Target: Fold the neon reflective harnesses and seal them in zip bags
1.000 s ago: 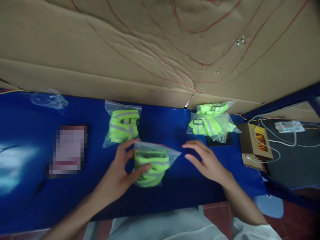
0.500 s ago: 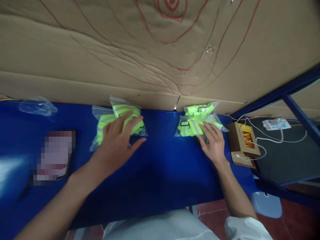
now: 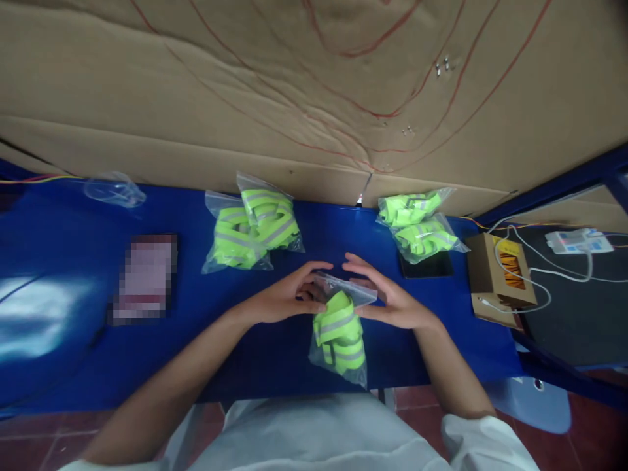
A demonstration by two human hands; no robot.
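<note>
In the middle, close to my body, is a clear zip bag (image 3: 338,333) with folded fluorescent yellow-green fabric and grey reflective bands inside. My left hand (image 3: 289,292) grips the upper left of this bag, thumb in front and the other fingers curled behind. My right hand (image 3: 387,297) is at the bag's upper right corner; its thumb touches the bag while the fingers stretch apart above. Two similar bags (image 3: 252,226) overlap at the back left. Another pair of bags (image 3: 417,222) lies at the back right, partly over a dark flat object (image 3: 432,265).
A blue table (image 3: 206,366) runs beneath everything, backed by a cardboard wall (image 3: 196,85) with red lines. A pixelated flat item (image 3: 147,278) and crumpled clear plastic (image 3: 115,191) lie left. At right are a cardboard box (image 3: 495,275), white cables (image 3: 549,278) and a blue metal frame (image 3: 554,196).
Both hands have moved from the left and right bags to the middle, near my body. A bag from the right group is now between them. The view has shifted slightly.
</note>
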